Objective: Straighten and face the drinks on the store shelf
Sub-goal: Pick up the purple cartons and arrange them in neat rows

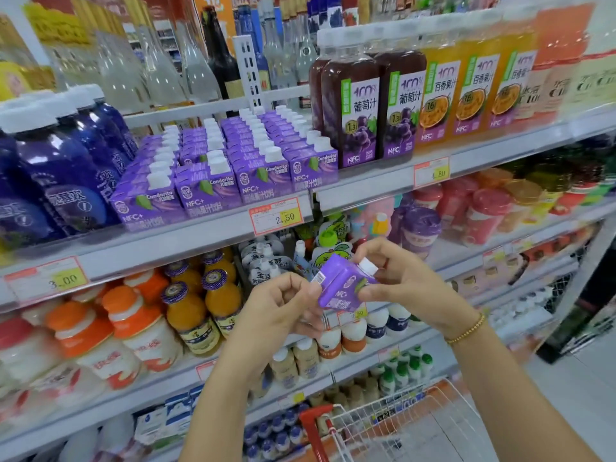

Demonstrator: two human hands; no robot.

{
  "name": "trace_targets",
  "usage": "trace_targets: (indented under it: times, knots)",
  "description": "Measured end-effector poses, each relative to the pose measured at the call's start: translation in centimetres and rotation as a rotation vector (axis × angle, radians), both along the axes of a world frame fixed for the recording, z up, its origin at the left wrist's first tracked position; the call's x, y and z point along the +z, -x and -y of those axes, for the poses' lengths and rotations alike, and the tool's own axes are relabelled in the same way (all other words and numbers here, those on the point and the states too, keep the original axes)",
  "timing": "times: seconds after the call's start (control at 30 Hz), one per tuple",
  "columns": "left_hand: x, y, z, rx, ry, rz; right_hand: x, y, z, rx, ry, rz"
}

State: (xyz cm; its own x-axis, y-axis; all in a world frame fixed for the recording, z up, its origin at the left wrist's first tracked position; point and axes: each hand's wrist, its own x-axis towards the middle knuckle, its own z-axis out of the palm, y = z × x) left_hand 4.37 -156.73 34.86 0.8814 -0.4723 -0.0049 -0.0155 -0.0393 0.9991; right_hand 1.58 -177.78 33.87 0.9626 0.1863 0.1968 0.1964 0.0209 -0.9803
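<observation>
Head view: we look down at our two hands in front of a drinks shelf (173, 243).
Carton (340, 290): we hold one small purple carton in the air, lower than the purple row. It is tilted, and its white cap points up and to the right.
Right hand (403, 281): our fingers curl over the top by the cap and our thumb presses the front. It grips the carton.
Left hand (280, 310): our fingers are bent and the tips pinch the carton's left edge.
Row (230, 161): many purple cartons stand in lines on the shelf, fronts facing us.
Blue bottles (66, 175): left of the row.
Grape bottles (363, 105): right of the row, one step higher.
Tag (276, 215): under the row, it says 2.50.
Cart (400, 425): below our right arm.
</observation>
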Motion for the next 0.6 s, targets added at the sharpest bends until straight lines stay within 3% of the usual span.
trace_targets:
  times: [0.2, 0.6]
  knots:
    - [-0.9, -0.1, 0.3, -0.007, 0.057, 0.008, -2.1, 0.9, -1.9, -0.06, -0.342, -0.233]
    - [-2.1, 0.5, 2.5, 0.111, -0.042, -0.18, -2.2, 2.4, -1.5, -0.241, -0.218, -0.327]
